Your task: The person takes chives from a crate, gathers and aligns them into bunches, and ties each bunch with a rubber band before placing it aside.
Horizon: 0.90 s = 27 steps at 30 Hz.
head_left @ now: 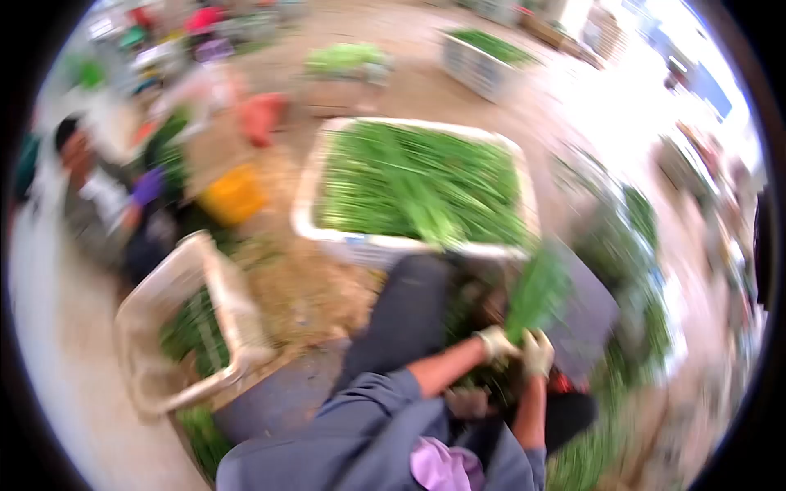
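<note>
In pale gloves, my left hand (495, 344) and my right hand (537, 353) are close together in front of my knees. Both have their fingers closed at the lower end of a bunch of long green leaves (540, 290), which look like garlic chives. The leaves fan upward and away from me, somewhat blurred. Just beyond my knees stands a white crate (307, 221) filled with similar long greens (426, 176). One bunch lies slantwise across the top, its pale ends toward me. What lies under my hands is partly hidden.
A white crate (221, 303) with some greens leans at my left. Loose and bagged greens (614, 237) are heaped at my right. Farther off are another crate of greens (471, 69), a yellow container (233, 195) and a seated person (98, 196) with a purple glove.
</note>
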{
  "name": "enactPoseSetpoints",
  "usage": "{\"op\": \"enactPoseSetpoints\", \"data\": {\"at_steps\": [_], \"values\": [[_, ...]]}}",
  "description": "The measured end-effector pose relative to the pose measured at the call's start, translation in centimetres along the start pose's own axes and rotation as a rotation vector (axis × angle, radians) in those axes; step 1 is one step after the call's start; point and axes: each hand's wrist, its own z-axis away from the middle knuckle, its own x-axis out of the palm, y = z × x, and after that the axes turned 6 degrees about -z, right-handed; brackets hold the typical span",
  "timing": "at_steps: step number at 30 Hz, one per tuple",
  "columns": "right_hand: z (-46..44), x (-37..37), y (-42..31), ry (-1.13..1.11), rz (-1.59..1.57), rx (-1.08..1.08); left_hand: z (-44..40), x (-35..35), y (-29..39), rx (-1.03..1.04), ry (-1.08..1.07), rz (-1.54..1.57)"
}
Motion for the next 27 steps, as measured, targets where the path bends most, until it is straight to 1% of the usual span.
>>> {"op": "enactPoseSetpoints", "data": {"at_steps": [1, 2, 3, 4, 5, 6, 7, 8, 9, 10, 11, 13, 15, 17, 18, 20, 21, 23, 24, 25, 27], "values": [[-0.1, 0.0, 0.9, 0.048, -0.02, 0.059, 0.2, 0.1, -0.1, -0.058, 0.003, 0.073], [-0.4, -0.2, 0.9, 0.027, 0.083, 0.026, -1.1, -0.1, -1.8, 0.011, -0.016, 0.134], [-0.5, -0.2, 2.6, 0.069, 0.069, -0.028, 0.6, -0.2, 1.1, -0.143, -0.108, 0.239], [-0.8, -0.3, 3.3, 0.088, 0.043, -0.069, 0.0, 0.4, 0.3, -0.052, -0.075, 0.331], [-1.4, 0.1, 4.9, 0.079, -0.037, -0.062, -0.6, 0.2, -0.4, -0.077, -0.116, 0.409], [-1.4, 0.3, 5.0, 0.101, -0.065, -0.068, -1.2, 0.3, -1.5, -0.037, -0.102, 0.436], [-1.5, 0.9, 5.7, 0.146, -0.089, -0.103, -1.3, 0.2, -1.7, -0.003, -0.075, 0.383], [-1.5, 1.1, 5.6, 0.152, -0.071, -0.085, -1.5, 0.3, -2.0, -0.004, -0.059, 0.391], [-0.8, 0.5, 3.6, 0.16, -0.032, -0.061, -0.8, 0.7, -0.8, -0.005, -0.053, 0.419], [-0.6, 0.8, 3.0, 0.177, -0.014, -0.048, -0.7, 0.5, -0.7, -0.062, -0.076, 0.411], [-0.5, 1.2, 2.9, 0.182, -0.002, -0.075, -0.8, 0.3, -0.9, -0.061, -0.084, 0.409], [-0.7, 1.4, 2.7, 0.16, 0.188, -0.126, -0.9, 0.5, -1.2, -0.105, -0.067, 0.418], [-1.4, 1.7, 3.3, 0.175, 0.314, -0.137, -1.3, 0.7, -1.4, -0.007, -0.027, 0.32], [-1.8, 1.8, 3.8, 0.193, 0.326, -0.132, -1.1, 0.6, -1.3, -0.078, -0.04, 0.334], [-2.0, 1.7, 4.1, 0.205, 0.32, -0.134, -1.0, 0.5, -1.2, -0.074, -0.048, 0.323], [-2.2, 1.5, 4.4, 0.174, 0.25, -0.049, -0.8, 0.3, -0.9, -0.103, -0.077, 0.377], [-2.4, 1.5, 4.5, 0.19, 0.241, -0.047, -0.9, 0.1, -0.5, -0.104, -0.088, 0.361], [-1.9, 1.3, 4.5, 0.206, 0.082, -0.065, -0.9, 0.3, -0.6, -0.1, -0.067, 0.344], [-1.8, 1.0, 3.8, 0.156, 0.081, -0.03, -0.7, 0.1, -0.5, -0.215, -0.114, 0.402], [-1.4, 1.5, 3.7, 0.198, 0.084, -0.057, -0.9, 0.1, -0.8, -0.164, -0.085, 0.384], [-1.3, 1.2, 3.1, 0.168, 0.124, -0.03, -1.6, 0.5, -2.0, -0.132, -0.083, 0.424]]}}
